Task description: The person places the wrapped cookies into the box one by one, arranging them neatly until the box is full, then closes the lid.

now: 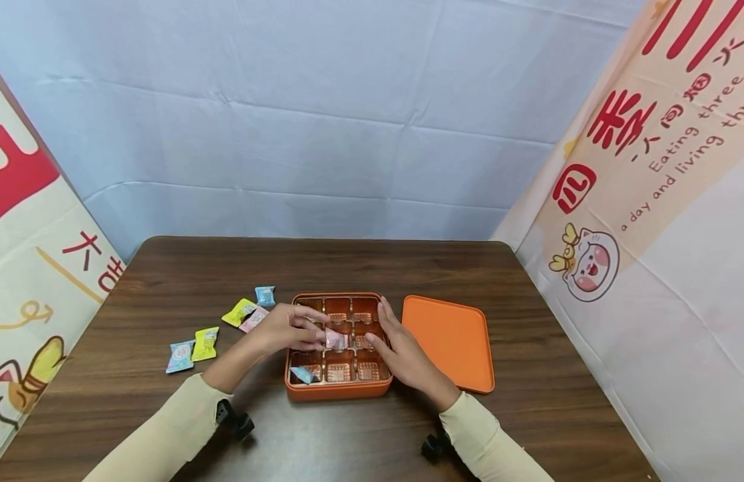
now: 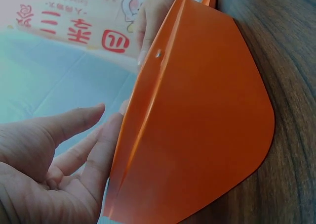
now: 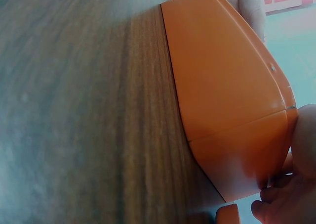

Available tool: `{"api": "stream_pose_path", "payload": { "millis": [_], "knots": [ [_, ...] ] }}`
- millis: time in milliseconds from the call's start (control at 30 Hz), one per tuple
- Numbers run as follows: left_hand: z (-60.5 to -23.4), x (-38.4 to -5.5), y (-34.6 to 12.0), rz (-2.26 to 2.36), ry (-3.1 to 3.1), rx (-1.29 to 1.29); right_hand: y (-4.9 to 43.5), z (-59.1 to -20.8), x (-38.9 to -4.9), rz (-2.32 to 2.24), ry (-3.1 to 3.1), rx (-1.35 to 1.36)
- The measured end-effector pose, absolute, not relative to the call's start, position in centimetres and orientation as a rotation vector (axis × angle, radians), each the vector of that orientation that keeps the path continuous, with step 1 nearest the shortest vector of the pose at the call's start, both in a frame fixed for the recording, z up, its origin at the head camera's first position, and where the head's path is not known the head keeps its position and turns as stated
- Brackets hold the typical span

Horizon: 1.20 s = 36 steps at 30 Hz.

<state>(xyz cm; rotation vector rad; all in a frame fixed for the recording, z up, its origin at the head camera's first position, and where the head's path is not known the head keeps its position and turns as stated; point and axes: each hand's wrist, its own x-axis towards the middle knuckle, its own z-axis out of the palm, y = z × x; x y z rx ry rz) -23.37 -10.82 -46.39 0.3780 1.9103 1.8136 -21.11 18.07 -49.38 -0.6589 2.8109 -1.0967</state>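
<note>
An orange box (image 1: 342, 391) with a clear divided insert stands in the middle of the table. A pink wrapped candy (image 1: 336, 339) lies in its centre compartment, and a blue wrapped candy (image 1: 304, 375) in the front left one. My left hand (image 1: 288, 328) reaches over the box's left side, fingertips beside the pink candy. Thumb and fingers are spread apart in the left wrist view. At the right rim, my right hand (image 1: 402, 348) holds the box, its thumb over the edge and its other fingers curled against the outer wall, as the right wrist view shows.
Left of the box lie several wrapped candies: a blue one (image 1: 265, 296), a yellow one (image 1: 238, 312) and a pink one (image 1: 254, 319) together, another yellow (image 1: 205, 343) and blue (image 1: 180, 356) nearer. An orange lid (image 1: 450, 341) lies flat at the right.
</note>
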Motion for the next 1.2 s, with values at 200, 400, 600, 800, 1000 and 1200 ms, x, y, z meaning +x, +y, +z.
{"api": "stream_pose_path", "payload": {
  "millis": [200,400,600,800,1000,1200],
  "knots": [
    [-46.4,-23.4,-11.5,1.837,1.914,0.337,18.1,-49.4,-21.2,-1.1,2.806,-0.662],
    [-46.3,-23.4,-12.1,1.815,1.942,0.331,18.1,-49.4,-21.1,-1.113,2.808,-0.662],
    [-46.2,-23.3,-12.9,1.83,1.959,0.357,18.1,-49.5,-21.1,-1.104,2.814,-0.668],
    [-46.2,-23.5,-14.1,1.858,2.014,0.365,18.1,-49.6,-21.3,-1.099,2.81,-0.666],
    [-46.3,-23.8,-14.7,1.8,2.112,0.324,18.2,-49.6,-21.3,-1.097,2.81,-0.653],
    [-46.6,-23.6,-15.3,1.761,2.195,0.288,18.0,-49.7,-21.3,-1.09,2.81,-0.658]
  ]
}}
